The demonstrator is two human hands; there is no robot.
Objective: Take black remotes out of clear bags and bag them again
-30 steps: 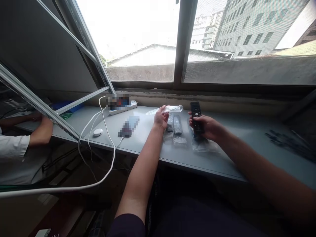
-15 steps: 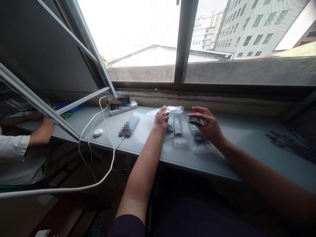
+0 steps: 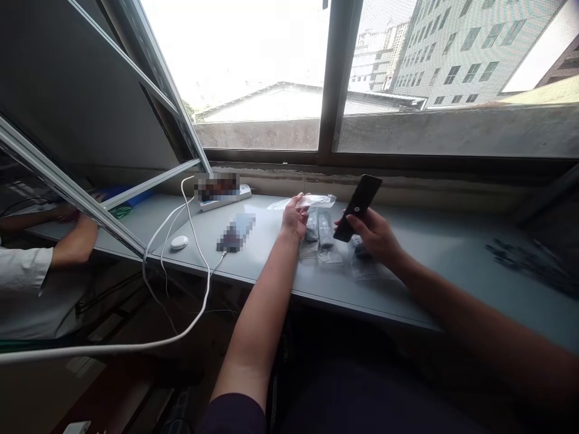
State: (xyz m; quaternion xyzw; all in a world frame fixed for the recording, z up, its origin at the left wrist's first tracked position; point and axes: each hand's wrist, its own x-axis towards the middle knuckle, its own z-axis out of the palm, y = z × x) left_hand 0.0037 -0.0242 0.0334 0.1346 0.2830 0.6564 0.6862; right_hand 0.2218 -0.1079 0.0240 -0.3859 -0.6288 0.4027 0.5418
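My right hand (image 3: 373, 234) grips a black remote control (image 3: 359, 206) by its lower end, tilted up and to the right above the grey table (image 3: 443, 253). My left hand (image 3: 295, 218) pinches one end of an empty clear plastic bag (image 3: 312, 201), which stretches to the right just above the table. Between my hands lie two bagged remotes (image 3: 319, 232) side by side. Another bagged remote (image 3: 364, 256) rests under my right hand.
A phone (image 3: 235, 231) on a white cable (image 3: 199, 253), a small white puck (image 3: 179, 242) and a power strip (image 3: 224, 191) lie to the left. Dark items (image 3: 525, 260) are heaped at the far right. Another person's arm (image 3: 72, 242) rests at the left, behind a metal frame (image 3: 67, 184).
My right hand turned the remote over in its fingers and raised it, so it now points up and to the right. My left hand kept hold of the bag.
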